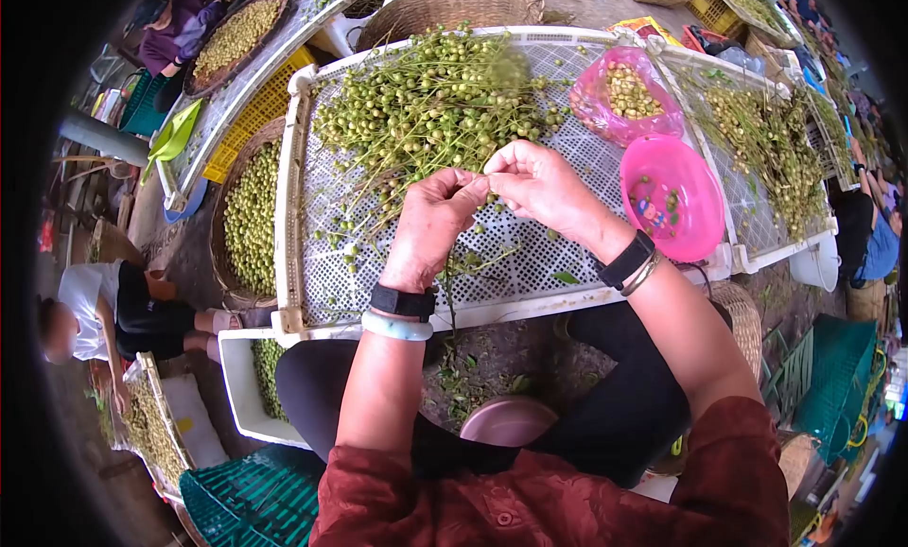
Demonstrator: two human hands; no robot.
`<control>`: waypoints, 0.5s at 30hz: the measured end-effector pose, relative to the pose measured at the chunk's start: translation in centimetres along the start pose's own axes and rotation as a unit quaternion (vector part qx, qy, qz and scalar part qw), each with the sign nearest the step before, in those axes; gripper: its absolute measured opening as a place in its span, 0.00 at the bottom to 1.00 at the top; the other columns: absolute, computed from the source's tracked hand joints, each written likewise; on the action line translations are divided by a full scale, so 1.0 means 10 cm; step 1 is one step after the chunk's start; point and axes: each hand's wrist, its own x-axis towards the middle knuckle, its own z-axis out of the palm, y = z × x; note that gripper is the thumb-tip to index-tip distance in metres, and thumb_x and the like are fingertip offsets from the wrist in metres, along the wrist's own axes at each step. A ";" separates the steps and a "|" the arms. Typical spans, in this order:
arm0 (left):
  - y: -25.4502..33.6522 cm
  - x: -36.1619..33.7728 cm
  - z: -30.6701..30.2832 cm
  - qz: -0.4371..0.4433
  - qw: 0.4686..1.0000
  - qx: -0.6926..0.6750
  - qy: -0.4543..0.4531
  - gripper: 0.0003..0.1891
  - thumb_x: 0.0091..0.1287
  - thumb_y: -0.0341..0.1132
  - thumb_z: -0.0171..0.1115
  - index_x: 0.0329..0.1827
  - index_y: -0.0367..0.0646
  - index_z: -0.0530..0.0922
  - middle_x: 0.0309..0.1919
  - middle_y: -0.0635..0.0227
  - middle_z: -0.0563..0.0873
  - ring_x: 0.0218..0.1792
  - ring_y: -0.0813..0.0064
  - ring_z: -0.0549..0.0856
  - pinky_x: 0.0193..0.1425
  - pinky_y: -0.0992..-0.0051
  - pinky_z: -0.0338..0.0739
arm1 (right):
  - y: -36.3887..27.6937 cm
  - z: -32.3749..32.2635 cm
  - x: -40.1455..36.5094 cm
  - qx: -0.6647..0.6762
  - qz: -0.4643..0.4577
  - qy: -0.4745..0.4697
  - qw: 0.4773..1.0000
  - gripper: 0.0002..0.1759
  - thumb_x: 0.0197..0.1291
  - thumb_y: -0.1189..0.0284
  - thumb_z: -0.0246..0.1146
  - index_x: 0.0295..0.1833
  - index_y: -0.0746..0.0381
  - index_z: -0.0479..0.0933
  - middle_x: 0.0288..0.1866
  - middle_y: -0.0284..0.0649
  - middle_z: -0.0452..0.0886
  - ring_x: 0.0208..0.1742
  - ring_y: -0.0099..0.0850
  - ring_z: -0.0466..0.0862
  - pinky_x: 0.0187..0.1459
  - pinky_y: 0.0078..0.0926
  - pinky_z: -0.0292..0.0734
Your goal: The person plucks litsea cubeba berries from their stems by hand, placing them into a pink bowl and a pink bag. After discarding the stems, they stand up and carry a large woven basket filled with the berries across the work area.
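My left hand (433, 221) and my right hand (547, 190) meet fingertip to fingertip above a white mesh rack (530, 263). Both are closed in a pinch. From under my left palm a thin leafy fruit stem (451, 306) hangs down across the rack's front rim, seemingly held in that hand. Whatever lies between my right fingertips is too small to make out. Just beyond my hands spreads a heap of small round green fruits on stems (435, 103). A few loose fruits and leaves lie on the mesh near my wrists.
At the rack's right are a pink bag of fruits (632, 93) and a pink basin (695, 207). A basket of green fruits (252, 221) stands left. Another rack (757, 159) adjoins on the right. A person in white (90, 306) sits left; a pink bowl (509, 421) lies below.
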 end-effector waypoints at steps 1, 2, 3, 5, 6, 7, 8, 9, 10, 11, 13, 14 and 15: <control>0.01 -0.01 0.00 0.002 1.000 0.008 0.004 0.07 0.67 0.34 0.61 0.37 0.40 0.80 0.25 0.80 0.77 0.23 0.90 0.68 0.27 0.86 0.63 | -0.05 0.00 -0.02 0.042 0.039 -0.013 0.998 0.04 0.63 0.76 0.60 0.41 0.65 0.74 0.25 0.30 0.75 0.22 0.16 0.72 0.20 0.14 0.66; -0.01 0.00 0.00 0.002 1.000 -0.001 0.001 0.07 0.68 0.35 0.60 0.37 0.40 0.80 0.24 0.81 0.76 0.23 0.90 0.68 0.27 0.86 0.63 | -0.08 0.00 -0.03 0.066 0.052 -0.019 0.996 0.04 0.63 0.76 0.59 0.41 0.65 0.74 0.25 0.30 0.74 0.22 0.16 0.71 0.20 0.13 0.65; -0.03 0.00 -0.01 0.003 1.000 -0.011 -0.002 0.07 0.68 0.35 0.60 0.37 0.40 0.80 0.24 0.81 0.76 0.23 0.90 0.68 0.27 0.86 0.63 | -0.10 -0.01 -0.03 0.091 0.066 -0.025 0.993 0.04 0.63 0.75 0.59 0.42 0.65 0.74 0.24 0.30 0.73 0.21 0.15 0.71 0.19 0.13 0.64; -0.03 0.00 0.00 0.000 1.000 -0.030 -0.009 0.07 0.69 0.35 0.58 0.36 0.41 0.79 0.23 0.81 0.75 0.22 0.90 0.67 0.26 0.86 0.61 | -0.12 -0.03 -0.03 0.122 0.080 -0.033 0.989 0.05 0.64 0.75 0.59 0.42 0.65 0.74 0.24 0.30 0.73 0.21 0.15 0.70 0.19 0.13 0.64; -0.03 0.00 0.02 -0.003 0.999 -0.039 -0.012 0.07 0.69 0.35 0.58 0.35 0.41 0.78 0.22 0.81 0.73 0.22 0.90 0.66 0.26 0.86 0.60 | -0.13 -0.04 -0.02 0.130 0.082 -0.035 0.988 0.05 0.64 0.75 0.59 0.43 0.65 0.74 0.24 0.30 0.73 0.21 0.15 0.71 0.19 0.13 0.64; -0.02 0.00 0.03 -0.007 0.999 -0.049 -0.015 0.07 0.70 0.35 0.57 0.34 0.42 0.77 0.22 0.81 0.72 0.21 0.90 0.65 0.25 0.87 0.58 | -0.13 -0.05 -0.02 0.137 0.084 -0.036 0.986 0.05 0.64 0.75 0.58 0.43 0.65 0.74 0.24 0.30 0.73 0.21 0.16 0.71 0.19 0.13 0.64; -0.02 0.00 0.04 -0.012 0.999 -0.033 -0.021 0.08 0.70 0.35 0.57 0.34 0.42 0.77 0.21 0.82 0.72 0.21 0.90 0.65 0.25 0.87 0.58 | -0.14 -0.04 -0.02 0.105 0.072 -0.021 0.992 0.05 0.64 0.75 0.59 0.43 0.65 0.74 0.24 0.30 0.74 0.21 0.16 0.71 0.18 0.13 0.64; -0.03 -0.01 0.05 -0.018 0.999 -0.017 -0.026 0.08 0.70 0.36 0.57 0.33 0.43 0.77 0.21 0.82 0.71 0.21 0.90 0.65 0.25 0.86 0.58 | -0.14 -0.03 -0.01 0.073 0.060 -0.007 0.995 0.05 0.64 0.75 0.59 0.42 0.65 0.74 0.24 0.30 0.74 0.21 0.16 0.71 0.18 0.13 0.64; -0.03 -0.02 0.06 -0.023 0.999 -0.002 -0.032 0.09 0.70 0.37 0.57 0.33 0.43 0.77 0.21 0.82 0.71 0.21 0.90 0.65 0.25 0.86 0.58 | -0.15 -0.02 -0.01 0.041 0.049 0.009 0.998 0.04 0.64 0.75 0.59 0.42 0.64 0.74 0.24 0.30 0.74 0.21 0.16 0.72 0.18 0.13 0.64; -0.01 -0.03 0.07 -0.022 0.999 0.015 -0.029 0.08 0.70 0.37 0.58 0.34 0.43 0.77 0.21 0.82 0.72 0.22 0.91 0.66 0.25 0.86 0.58 | -0.14 -0.03 -0.01 0.027 0.045 0.012 0.999 0.04 0.64 0.75 0.59 0.42 0.64 0.74 0.25 0.31 0.75 0.21 0.16 0.72 0.18 0.13 0.65; 0.04 -0.05 0.08 -0.020 0.998 0.050 -0.021 0.08 0.69 0.37 0.59 0.35 0.43 0.78 0.22 0.81 0.74 0.22 0.91 0.66 0.26 0.87 0.58 | -0.14 -0.04 0.00 -0.001 0.036 0.018 0.999 0.04 0.64 0.74 0.60 0.42 0.63 0.74 0.25 0.31 0.75 0.20 0.16 0.73 0.18 0.13 0.65; 0.05 -0.06 0.09 0.000 0.997 0.067 -0.022 0.09 0.68 0.38 0.60 0.36 0.41 0.79 0.23 0.80 0.76 0.24 0.90 0.68 0.28 0.86 0.61 | -0.14 -0.03 0.00 -0.021 0.028 0.024 0.999 0.04 0.64 0.74 0.60 0.42 0.63 0.74 0.25 0.31 0.76 0.20 0.16 0.73 0.18 0.14 0.65; 0.05 -0.06 0.11 0.019 0.996 0.085 -0.022 0.10 0.68 0.38 0.61 0.36 0.40 0.79 0.24 0.79 0.77 0.25 0.89 0.70 0.29 0.85 0.63 | -0.14 -0.01 0.01 -0.040 0.020 0.029 0.999 0.05 0.64 0.74 0.60 0.42 0.63 0.74 0.26 0.31 0.76 0.20 0.16 0.73 0.17 0.14 0.65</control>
